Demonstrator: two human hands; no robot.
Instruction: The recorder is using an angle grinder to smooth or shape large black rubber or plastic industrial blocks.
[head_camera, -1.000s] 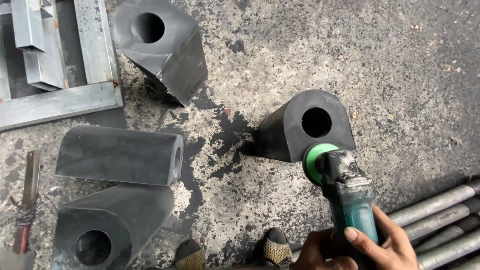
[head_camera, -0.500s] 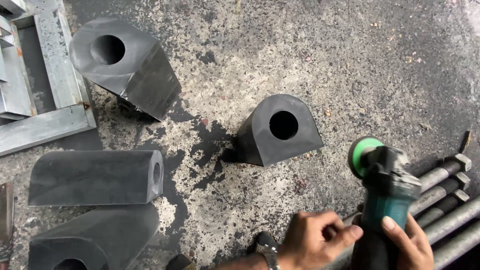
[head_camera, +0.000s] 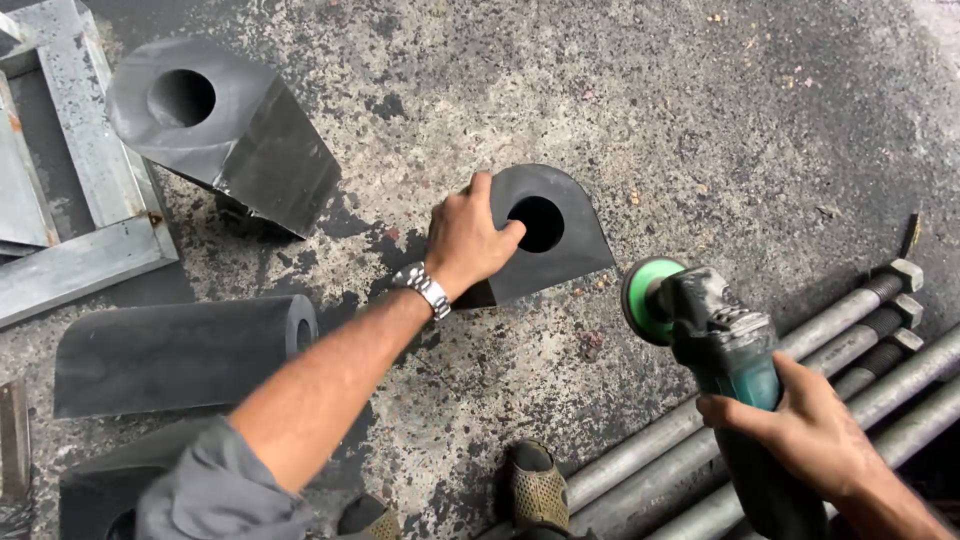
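Head view — left hand (head_camera: 465, 240) fingers clasp the black block (head_camera: 550, 235); right hand (head_camera: 800, 430) grips the grinder (head_camera: 720, 345).

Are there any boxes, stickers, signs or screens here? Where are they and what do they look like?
None: no packages, labels, signs or screens show.
Only plain things are there: dark blocks with round holes, one under the left hand, a teal grinder with a green disc in the right hand, grey bolts and a metal frame on the concrete floor.
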